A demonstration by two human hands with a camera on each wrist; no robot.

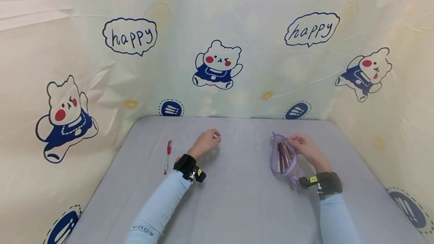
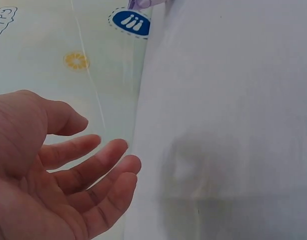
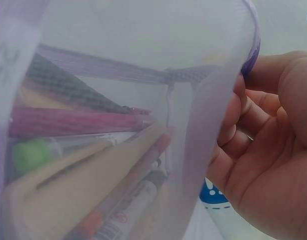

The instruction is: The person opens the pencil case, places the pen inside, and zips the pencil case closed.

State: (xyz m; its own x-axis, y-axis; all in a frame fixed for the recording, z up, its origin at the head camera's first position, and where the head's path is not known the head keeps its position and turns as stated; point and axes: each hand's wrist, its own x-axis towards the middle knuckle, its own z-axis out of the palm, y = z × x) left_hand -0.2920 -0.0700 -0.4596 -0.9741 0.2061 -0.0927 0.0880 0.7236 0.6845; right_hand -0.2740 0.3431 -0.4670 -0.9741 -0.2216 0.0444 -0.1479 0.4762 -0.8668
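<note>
My right hand [image 1: 305,149] pinches the rim of a purple translucent pencil pouch [image 1: 274,161], its mouth spread wide. Through the mesh in the right wrist view show several pens, among them a magenta pen [image 3: 78,123], a dark grey pen [image 3: 73,85] and a green-capped marker [image 3: 33,155]. Over the middle of the table is my left hand [image 1: 206,143], palm bare and fingers loosely bent, as the left wrist view shows. Left of that hand lies a red-capped pen [image 1: 168,157] with a clear barrel.
A grey cloth covers the table [image 1: 230,199]. Behind it and along both sides hangs a pale curtain [image 1: 257,63] printed with cartoon bears. The pouch's edge peeks in at the top of the left wrist view.
</note>
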